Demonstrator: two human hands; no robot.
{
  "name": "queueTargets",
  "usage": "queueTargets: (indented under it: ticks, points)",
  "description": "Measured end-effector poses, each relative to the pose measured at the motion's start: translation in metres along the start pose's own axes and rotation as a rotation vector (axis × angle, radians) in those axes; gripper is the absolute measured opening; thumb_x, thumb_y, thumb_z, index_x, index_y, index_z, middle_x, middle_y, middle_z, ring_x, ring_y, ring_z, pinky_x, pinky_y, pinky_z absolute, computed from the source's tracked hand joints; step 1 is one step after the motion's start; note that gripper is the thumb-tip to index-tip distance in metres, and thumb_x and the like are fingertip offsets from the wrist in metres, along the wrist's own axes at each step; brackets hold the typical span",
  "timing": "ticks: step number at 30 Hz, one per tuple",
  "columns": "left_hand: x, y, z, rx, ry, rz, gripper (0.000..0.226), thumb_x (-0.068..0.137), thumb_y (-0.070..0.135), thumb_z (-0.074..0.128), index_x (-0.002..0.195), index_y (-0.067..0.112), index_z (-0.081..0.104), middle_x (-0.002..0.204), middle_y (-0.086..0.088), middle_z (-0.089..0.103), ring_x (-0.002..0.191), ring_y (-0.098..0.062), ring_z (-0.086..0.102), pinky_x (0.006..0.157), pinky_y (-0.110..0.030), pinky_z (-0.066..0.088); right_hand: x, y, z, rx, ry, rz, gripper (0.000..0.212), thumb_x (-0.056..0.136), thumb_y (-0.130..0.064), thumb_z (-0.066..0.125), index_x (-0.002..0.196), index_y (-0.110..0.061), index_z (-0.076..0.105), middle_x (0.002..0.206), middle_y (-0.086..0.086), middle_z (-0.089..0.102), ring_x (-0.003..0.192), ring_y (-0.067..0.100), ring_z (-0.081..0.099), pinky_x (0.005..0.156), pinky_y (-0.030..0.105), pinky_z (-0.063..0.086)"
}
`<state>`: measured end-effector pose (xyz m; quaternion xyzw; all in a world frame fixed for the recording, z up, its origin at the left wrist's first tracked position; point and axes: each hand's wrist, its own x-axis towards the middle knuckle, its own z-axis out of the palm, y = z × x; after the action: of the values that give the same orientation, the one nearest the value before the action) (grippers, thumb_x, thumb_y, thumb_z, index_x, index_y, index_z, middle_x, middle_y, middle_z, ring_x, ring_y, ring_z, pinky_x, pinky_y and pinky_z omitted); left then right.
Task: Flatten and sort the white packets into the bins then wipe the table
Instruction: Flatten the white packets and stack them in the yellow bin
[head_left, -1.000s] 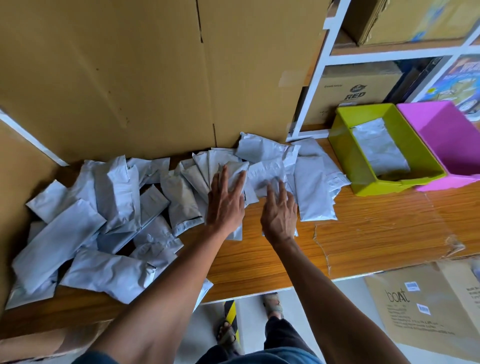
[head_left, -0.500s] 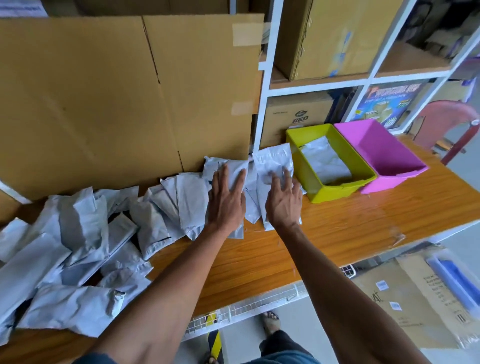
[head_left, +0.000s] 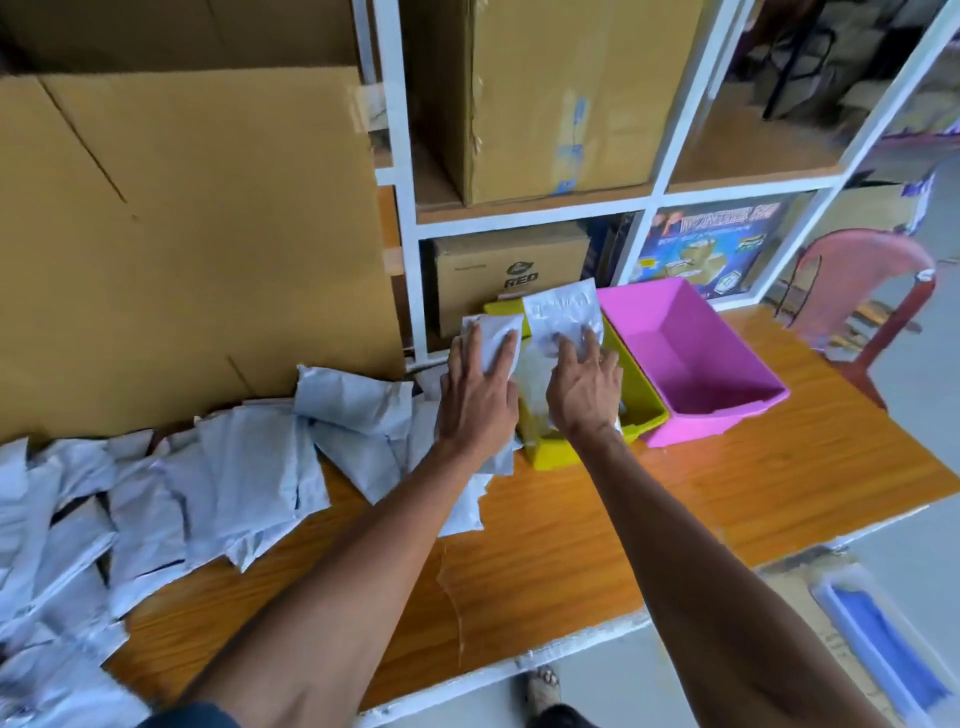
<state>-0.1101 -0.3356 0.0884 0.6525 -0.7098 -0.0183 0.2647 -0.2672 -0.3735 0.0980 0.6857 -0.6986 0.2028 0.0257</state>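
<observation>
Under the right hand (head_left: 584, 387), over the green bin (head_left: 647, 413), a white packet (head_left: 563, 312) lies with its far end sticking out past the fingertips; the fingers are spread flat on it, and motion blur hides whether the thumb curls under. Much of the green bin is covered by this hand and packet, so what it holds is hard to make out. Just beside it, the left hand (head_left: 478, 400) presses a second packet (head_left: 496, 338) with straight fingers at the bin's near-left edge. Left of that hand a heap of white packets (head_left: 234, 483) spreads across the wooden table (head_left: 571, 545), overlapping and cut off by the frame's edge, too tangled to count. Right of the right hand, touching the green bin, stands one pink bin (head_left: 727, 410). Beyond the hands rise a large cardboard sheet (head_left: 197, 234) and a white shelf (head_left: 654, 192) with boxes; a red chair (head_left: 872, 270) stands further right.
</observation>
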Motion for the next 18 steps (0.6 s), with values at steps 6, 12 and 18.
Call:
queueTargets:
  ticks: [6, 12, 18]
  points:
    - [0.054, 0.050, 0.045, 0.011, 0.008, -0.115, 0.061, 0.105, 0.037, 0.039, 0.164, 0.037, 0.027, 0.173, -0.014, 0.012, 0.154, -0.045, 0.021, 0.114, -0.063, 0.039, 0.061, 0.054, 0.028, -0.028, -0.110, -0.057, 0.039, 0.101, -0.021, 0.044, 0.139, -0.020, 0.054, 0.161, 0.017, 0.034, 0.125, 0.047, 0.045, 0.103, 0.052, 0.039]
    - [0.087, 0.063, 0.076, 0.079, -0.044, -0.207, 0.062, 0.106, 0.036, 0.044, 0.164, 0.039, 0.023, 0.174, -0.011, 0.010, 0.155, -0.042, 0.019, 0.113, -0.064, 0.040, 0.096, 0.070, 0.057, -0.040, -0.228, -0.122, 0.039, 0.104, -0.023, 0.042, 0.142, -0.016, 0.048, 0.163, 0.020, 0.028, 0.129, 0.045, 0.041, 0.105, 0.050, 0.038]
    - [0.109, 0.062, 0.094, 0.140, -0.069, -0.260, 0.063, 0.106, 0.038, 0.044, 0.164, 0.037, 0.021, 0.173, -0.013, 0.010, 0.154, -0.044, 0.022, 0.113, -0.065, 0.042, 0.109, 0.079, 0.082, -0.097, -0.357, -0.146, 0.043, 0.103, -0.024, 0.039, 0.144, -0.012, 0.044, 0.163, 0.026, 0.025, 0.140, 0.044, 0.032, 0.109, 0.048, 0.039]
